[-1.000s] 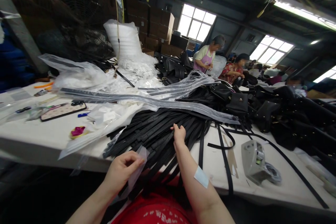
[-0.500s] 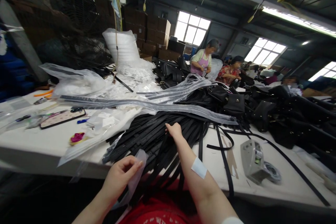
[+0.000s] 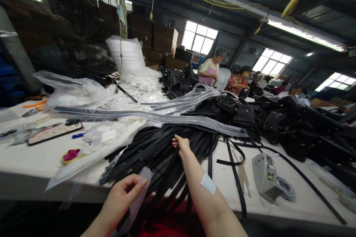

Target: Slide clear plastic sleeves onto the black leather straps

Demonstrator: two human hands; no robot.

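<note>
Translucent plastic sleeve [image 3: 135, 205] pinched in left hand [image 3: 120, 195]; right hand [image 3: 182, 145] at heaped black straps [image 3: 150, 146], grip unclear. Through overlap, extra straps could be dragged off bench [image 3: 222, 181].

In your left hand [image 3: 121, 196]: plastic sleeve [image 3: 141, 187]. Under your right hand [image 3: 182, 144]: strap pile [image 3: 150, 146], on table [image 3: 27, 159]. Left of both hands: phone [image 3: 54, 133]. Right of both: tape dispenser [image 3: 263, 177]. Beyond, farther right: bags [image 3: 294, 126].

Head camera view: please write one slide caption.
Left hand pinches a translucent plastic sleeve; right hand reaches over a pile of black straps.
</note>
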